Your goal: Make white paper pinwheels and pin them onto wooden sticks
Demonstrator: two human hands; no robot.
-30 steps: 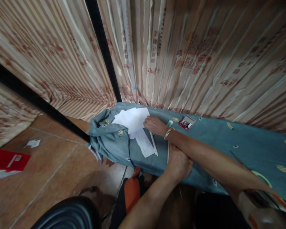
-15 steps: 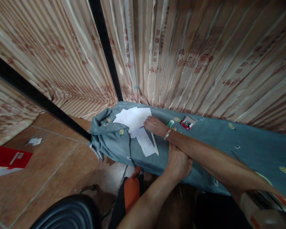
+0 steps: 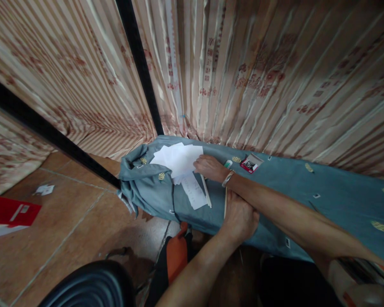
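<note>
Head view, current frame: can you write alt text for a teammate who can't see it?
A person's right hand is at the edge of fanned white papers on a blue-grey cloth, its forearm crossing over the left hand. A small open red box lies farther right, with striped curtains hanging behind.
</note>
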